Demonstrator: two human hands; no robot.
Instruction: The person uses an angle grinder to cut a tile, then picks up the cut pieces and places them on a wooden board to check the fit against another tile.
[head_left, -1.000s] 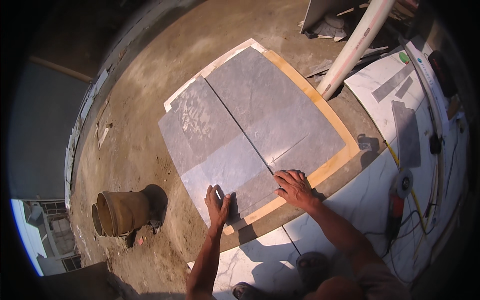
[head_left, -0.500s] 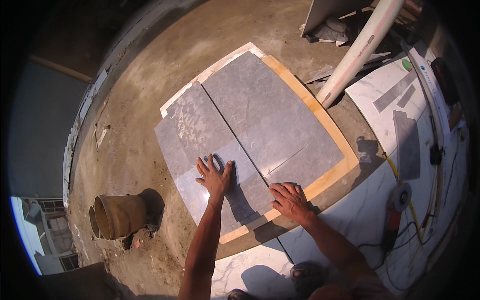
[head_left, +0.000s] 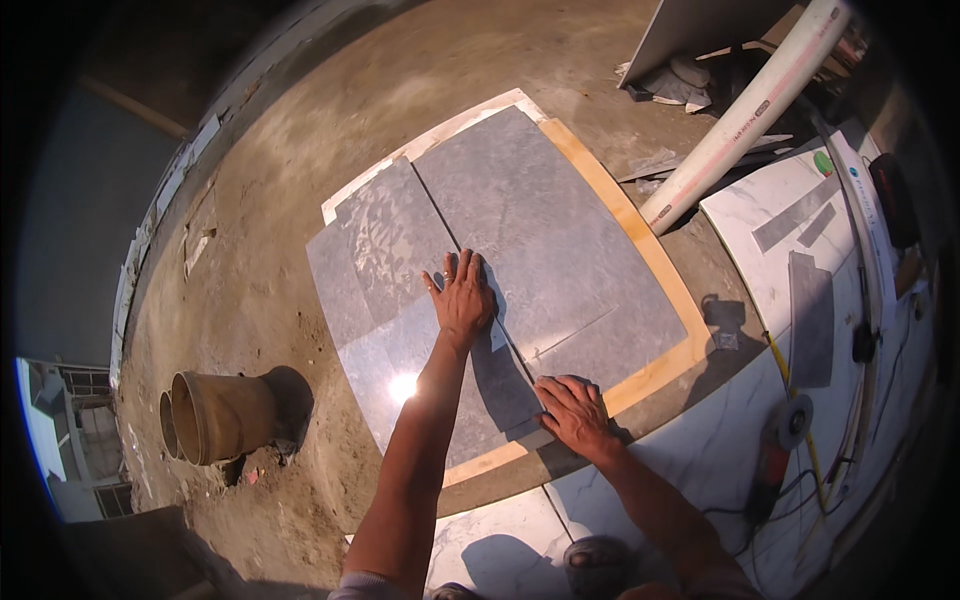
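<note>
Two large grey stone-look tiles lie side by side on the ground, a narrow dark gap running between them. The left tile [head_left: 385, 265] has a glossy patch and a bright sun glare. The right tile [head_left: 560, 235] has a thin pale scratch-like line near its lower part. My left hand [head_left: 464, 300] rests on the tiles at the gap, fingers outstretched and slightly spread. Close to the near end of the gap, my right hand [head_left: 574, 412] lies palm down on the right tile's near corner, its fingers flat. Neither hand holds anything.
Yellowish board [head_left: 660, 365] shows under the tiles' edges. At left stand brown buckets [head_left: 225, 415]. White marble-look slabs [head_left: 690, 440] lie at right, carrying an angle grinder [head_left: 775, 455] with a cord and grey offcuts [head_left: 810, 320]. A pale pipe [head_left: 745, 125] leans behind.
My left hand has slid away from me and to the right, from the left tile's surface to the gap. My right hand stays at the near corner. The view has shifted slightly.
</note>
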